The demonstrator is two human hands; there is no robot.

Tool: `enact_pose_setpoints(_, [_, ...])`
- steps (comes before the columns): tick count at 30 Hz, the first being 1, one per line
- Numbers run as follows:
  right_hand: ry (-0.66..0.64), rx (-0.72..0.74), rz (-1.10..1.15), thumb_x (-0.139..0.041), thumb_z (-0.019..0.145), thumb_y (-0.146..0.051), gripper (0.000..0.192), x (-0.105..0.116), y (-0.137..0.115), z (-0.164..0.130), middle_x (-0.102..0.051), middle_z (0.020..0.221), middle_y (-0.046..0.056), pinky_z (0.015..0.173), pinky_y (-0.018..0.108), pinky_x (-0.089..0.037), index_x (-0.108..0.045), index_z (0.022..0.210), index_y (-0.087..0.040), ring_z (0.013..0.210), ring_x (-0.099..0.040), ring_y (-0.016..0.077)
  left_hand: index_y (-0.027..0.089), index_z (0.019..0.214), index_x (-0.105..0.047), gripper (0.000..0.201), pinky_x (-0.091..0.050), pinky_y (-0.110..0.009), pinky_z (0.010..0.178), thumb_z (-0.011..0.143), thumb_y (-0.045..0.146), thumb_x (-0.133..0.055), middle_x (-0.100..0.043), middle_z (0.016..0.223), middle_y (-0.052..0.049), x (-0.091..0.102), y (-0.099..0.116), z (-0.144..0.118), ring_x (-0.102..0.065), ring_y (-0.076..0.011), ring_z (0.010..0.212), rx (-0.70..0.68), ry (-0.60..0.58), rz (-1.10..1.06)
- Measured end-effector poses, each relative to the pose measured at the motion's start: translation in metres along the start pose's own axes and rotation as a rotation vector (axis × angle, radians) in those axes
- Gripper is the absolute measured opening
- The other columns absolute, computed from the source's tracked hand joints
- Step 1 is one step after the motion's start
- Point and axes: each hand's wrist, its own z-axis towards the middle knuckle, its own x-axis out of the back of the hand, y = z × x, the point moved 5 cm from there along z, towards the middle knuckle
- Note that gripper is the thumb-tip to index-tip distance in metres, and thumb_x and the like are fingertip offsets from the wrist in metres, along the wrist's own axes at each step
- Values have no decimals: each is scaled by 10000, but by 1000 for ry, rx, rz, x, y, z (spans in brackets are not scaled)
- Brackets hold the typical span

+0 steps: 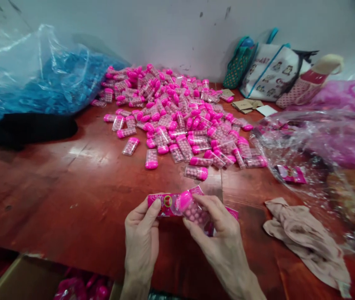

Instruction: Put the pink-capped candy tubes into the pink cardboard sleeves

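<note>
Left hand (pixel 142 237) pinches the pink printed wrapper (pixel 164 205) between thumb and curled fingers, the wrapper's long axis running left to right. Right hand (pixel 217 233) grips the clear candy capsule (pixel 191 208), thumb beneath and fingers closed over it; its pink cap points left, toward the wrapper's open end (touching it, as far as can be seen), its long axis tilted slightly down to the right. Right of the fingers lies a beige cloth (pixel 305 241) on the red table (pixel 71 187). Beyond the fingers, a capsule pile (pixel 177 112). Farther left, a blue plastic bag (pixel 39 79).
</note>
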Motion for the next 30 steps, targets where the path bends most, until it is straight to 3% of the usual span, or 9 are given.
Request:
enact_pose_setpoints(5, [-67, -99, 185, -636, 741, -83, 416, 6, 13, -9, -634, 942, 16, 696, 239, -521, -583, 1130, -223, 782, -633, 146, 116, 744, -746, 122, -544, -222, 667, 664, 209, -744, -748, 725, -66, -11, -4, -1, -671, -143, 657, 15, -71, 68])
enact_pose_setpoints(12, [20, -95, 253, -668, 708, -51, 452, 13, 18, -14, -643, 884, -36, 660, 169, -517, -625, 1093, -283, 726, -621, 103, 136, 767, -704, 112, -531, -230, 705, 666, 165, -745, -729, 730, -27, -25, -9, -4, -657, -130, 680, -62, -64, 117])
enact_pose_setpoints(19, [11, -84, 220, -688, 760, -145, 382, 22, 20, -15, -691, 971, -11, 760, 220, -512, -636, 1113, -283, 886, -631, 153, 146, 791, -650, 225, -522, -199, 664, 613, 96, -777, -714, 704, 2, -31, -16, -6, -641, -103, 638, -8, -132, 188])
enact_pose_setpoints(26, [-118, -297, 148, -648, 783, -230, 421, 20, 28, -27, -691, 1038, 62, 726, 292, -544, -575, 1197, -202, 856, -663, 208, 170, 768, -650, 276, -518, -166, 604, 565, 57, -798, -712, 659, 30, -38, -14, -8, -629, -80, 577, 72, -219, 204])
enact_pose_setpoints(30, [-157, -401, 117, -642, 785, -299, 353, 18, 31, -36, -701, 907, 34, 626, 268, -546, -618, 1130, -231, 762, -661, 201, 173, 747, -662, 264, -506, -148, 567, 557, 56, -803, -707, 625, 40, -38, -12, -8, -616, -71, 540, 132, -244, 275])
